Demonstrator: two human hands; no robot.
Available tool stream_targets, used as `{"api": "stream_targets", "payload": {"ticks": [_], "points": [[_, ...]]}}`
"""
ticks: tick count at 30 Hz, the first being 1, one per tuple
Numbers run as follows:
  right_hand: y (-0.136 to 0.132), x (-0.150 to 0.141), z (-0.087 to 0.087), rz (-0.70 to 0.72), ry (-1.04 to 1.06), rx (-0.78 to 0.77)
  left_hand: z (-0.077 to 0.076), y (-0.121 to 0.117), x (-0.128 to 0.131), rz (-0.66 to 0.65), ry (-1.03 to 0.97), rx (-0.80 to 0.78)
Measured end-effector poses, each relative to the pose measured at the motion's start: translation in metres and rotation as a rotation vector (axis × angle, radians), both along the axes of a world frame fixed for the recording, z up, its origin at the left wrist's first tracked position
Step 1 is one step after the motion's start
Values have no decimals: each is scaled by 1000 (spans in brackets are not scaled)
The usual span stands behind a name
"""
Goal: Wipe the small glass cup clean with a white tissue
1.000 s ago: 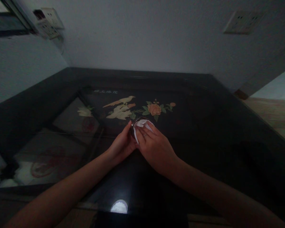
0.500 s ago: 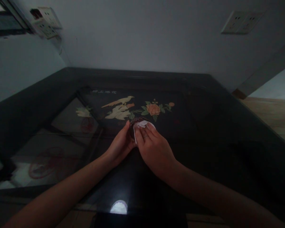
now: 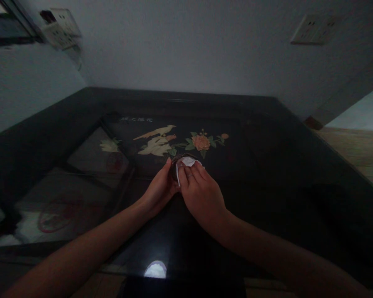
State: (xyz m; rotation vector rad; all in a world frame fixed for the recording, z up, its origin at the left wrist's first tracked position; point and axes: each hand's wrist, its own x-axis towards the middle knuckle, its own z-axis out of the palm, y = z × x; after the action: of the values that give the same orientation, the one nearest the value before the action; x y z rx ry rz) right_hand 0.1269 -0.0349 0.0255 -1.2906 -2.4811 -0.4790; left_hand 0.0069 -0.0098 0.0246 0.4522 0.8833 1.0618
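A small dark, round, shiny object is held over the black table; its exact kind is hard to tell in the dim light. My left hand grips it from the left side, thumb on the near rim. Against its face, my right hand presses a white tissue or cloth, fingers closed over it. The two hands nearly meet, and much of the round object is hidden behind the right fingers and the white piece.
The glossy black table bears a bird and flower picture and reflects a window frame. Behind it rises a pale wall with a double socket. Power sockets sit at the upper left. Wooden floor lies at right.
My right fingers and the white piece have shifted slightly across the round object's face. My left hand keeps its grip with little movement.
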Motion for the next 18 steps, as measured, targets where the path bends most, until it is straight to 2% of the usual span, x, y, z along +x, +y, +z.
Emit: {"api": "stream_targets", "payload": {"ticks": [6, 12, 18], "points": [[-3, -2, -1, -33, -9, 9, 4, -3, 4, 61, 63, 32], [-4, -3, -3, -52, -21, 51, -2, -3, 4, 49, 41, 49], [-4, -3, -5, -66, -20, 60, -11, -2, 3, 53, 56, 141]]}}
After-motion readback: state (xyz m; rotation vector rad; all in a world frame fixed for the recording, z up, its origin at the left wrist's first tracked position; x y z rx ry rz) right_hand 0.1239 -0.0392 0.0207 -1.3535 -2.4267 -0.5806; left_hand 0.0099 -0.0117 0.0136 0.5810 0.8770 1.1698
